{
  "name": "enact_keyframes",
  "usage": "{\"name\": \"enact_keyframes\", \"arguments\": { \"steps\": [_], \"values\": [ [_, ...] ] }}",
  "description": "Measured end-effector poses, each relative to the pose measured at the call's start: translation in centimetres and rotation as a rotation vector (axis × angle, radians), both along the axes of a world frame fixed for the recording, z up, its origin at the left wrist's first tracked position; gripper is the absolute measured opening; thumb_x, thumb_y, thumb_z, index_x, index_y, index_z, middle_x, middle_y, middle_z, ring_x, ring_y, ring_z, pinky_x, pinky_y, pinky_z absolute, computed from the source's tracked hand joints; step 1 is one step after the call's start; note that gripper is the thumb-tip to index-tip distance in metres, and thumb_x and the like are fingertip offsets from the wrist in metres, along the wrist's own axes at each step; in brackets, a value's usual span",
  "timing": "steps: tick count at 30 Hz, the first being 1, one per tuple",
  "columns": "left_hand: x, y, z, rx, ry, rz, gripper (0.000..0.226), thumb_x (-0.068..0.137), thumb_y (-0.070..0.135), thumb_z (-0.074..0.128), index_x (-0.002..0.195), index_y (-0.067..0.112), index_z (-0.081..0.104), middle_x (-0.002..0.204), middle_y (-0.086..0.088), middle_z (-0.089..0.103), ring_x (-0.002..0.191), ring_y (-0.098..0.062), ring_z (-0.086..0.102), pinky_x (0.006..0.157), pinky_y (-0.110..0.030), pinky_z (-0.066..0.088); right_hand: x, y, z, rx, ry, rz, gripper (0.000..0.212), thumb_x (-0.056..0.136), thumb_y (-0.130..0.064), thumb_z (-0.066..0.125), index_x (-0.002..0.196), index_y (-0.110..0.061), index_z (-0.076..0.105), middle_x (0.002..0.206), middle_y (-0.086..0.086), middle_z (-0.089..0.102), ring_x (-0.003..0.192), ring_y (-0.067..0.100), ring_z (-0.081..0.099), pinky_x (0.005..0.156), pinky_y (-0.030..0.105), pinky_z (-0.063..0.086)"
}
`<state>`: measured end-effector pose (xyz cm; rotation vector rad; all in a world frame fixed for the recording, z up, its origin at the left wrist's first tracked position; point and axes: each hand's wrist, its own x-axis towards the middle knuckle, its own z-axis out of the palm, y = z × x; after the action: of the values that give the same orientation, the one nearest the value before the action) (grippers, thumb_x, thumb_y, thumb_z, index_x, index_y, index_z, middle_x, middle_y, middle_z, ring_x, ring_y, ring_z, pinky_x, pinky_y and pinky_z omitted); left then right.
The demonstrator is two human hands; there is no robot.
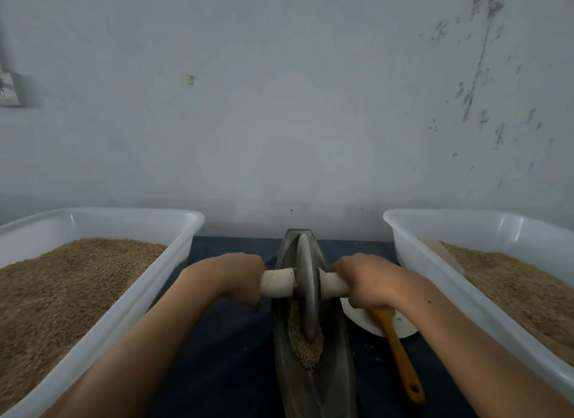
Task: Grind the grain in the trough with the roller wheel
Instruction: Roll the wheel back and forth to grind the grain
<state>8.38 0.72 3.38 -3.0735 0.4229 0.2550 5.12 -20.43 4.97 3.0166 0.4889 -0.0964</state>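
A dark boat-shaped metal trough [338, 371] lies lengthwise on the dark cloth in front of me. A grey roller wheel [307, 293] stands upright in it, toward the far half. A pale wooden axle [278, 283] passes through the wheel. My left hand [236, 277] grips the axle's left end and my right hand [366, 281] grips its right end. Brown grain [306, 346] lies in the trough groove just on the near side of the wheel.
A white plastic tub [149, 293] filled with grain stands at the left, and another white tub [435, 281] with grain at the right. A white dish [400, 327] with an orange-handled spatula [400, 355] sits right of the trough. A pale wall is close behind.
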Motion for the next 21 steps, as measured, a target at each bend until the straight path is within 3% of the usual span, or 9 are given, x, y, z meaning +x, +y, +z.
{"name": "enact_keyframes", "arguments": {
  "steps": [4,10,12,14,18,21],
  "values": [
    [0.3,-0.3,-0.1,-0.014,-0.056,0.029,0.048,0.074,0.028,0.073,0.118,0.016,0.057,0.110,-0.004,0.064,0.098,-0.021,0.060,0.081,-0.031,0.047,0.5,0.3,-0.3,-0.030,-0.088,-0.017,0.034,0.086,-0.006,0.053,0.120,-0.014,0.055,0.112,0.009,0.060,0.099,0.024,0.059,0.073,0.028,0.039],
    [0.2,-0.7,-1.0,0.008,-0.506,0.016,0.022,0.082,0.028,0.059,0.104,0.023,0.055,0.101,0.000,0.062,0.093,-0.021,0.059,0.068,-0.030,0.037,1.5,0.3,-2.1,0.041,-0.348,-0.054,0.021,0.088,-0.006,0.049,0.097,-0.022,0.038,0.105,0.003,0.061,0.096,0.024,0.055,0.080,0.033,0.033],
    [0.2,-0.8,-1.2,-0.006,-0.573,0.010,0.019,0.084,0.027,0.057,0.102,0.023,0.053,0.100,0.000,0.062,0.093,-0.022,0.059,0.068,-0.030,0.036,1.6,0.2,-2.3,0.060,-0.365,-0.054,0.023,0.088,-0.007,0.050,0.093,-0.023,0.035,0.103,0.001,0.061,0.093,0.023,0.055,0.082,0.034,0.035],
    [0.2,-0.6,-1.1,0.000,-0.531,0.000,0.022,0.083,0.027,0.058,0.104,0.023,0.053,0.101,0.001,0.063,0.093,-0.021,0.060,0.069,-0.029,0.038,1.6,0.1,-2.2,0.052,-0.342,-0.044,0.023,0.087,-0.007,0.052,0.099,-0.022,0.039,0.103,0.002,0.061,0.094,0.022,0.056,0.080,0.032,0.034],
    [0.0,0.1,-0.4,-0.007,-0.200,-0.008,0.039,0.077,0.028,0.068,0.114,0.020,0.057,0.105,-0.001,0.064,0.094,-0.018,0.060,0.073,-0.028,0.043,0.9,0.4,-1.1,-0.053,-0.202,-0.017,0.032,0.087,-0.007,0.053,0.117,-0.016,0.048,0.111,0.007,0.058,0.099,0.025,0.058,0.073,0.029,0.035],
    [-0.1,0.1,-0.1,-0.003,-0.068,0.001,0.048,0.074,0.028,0.073,0.118,0.018,0.057,0.108,-0.004,0.065,0.096,-0.021,0.061,0.078,-0.030,0.046,0.4,0.4,-0.4,-0.079,-0.088,-0.022,0.034,0.087,-0.008,0.053,0.121,-0.013,0.052,0.112,0.009,0.058,0.098,0.024,0.059,0.071,0.028,0.038]
  ]
}}
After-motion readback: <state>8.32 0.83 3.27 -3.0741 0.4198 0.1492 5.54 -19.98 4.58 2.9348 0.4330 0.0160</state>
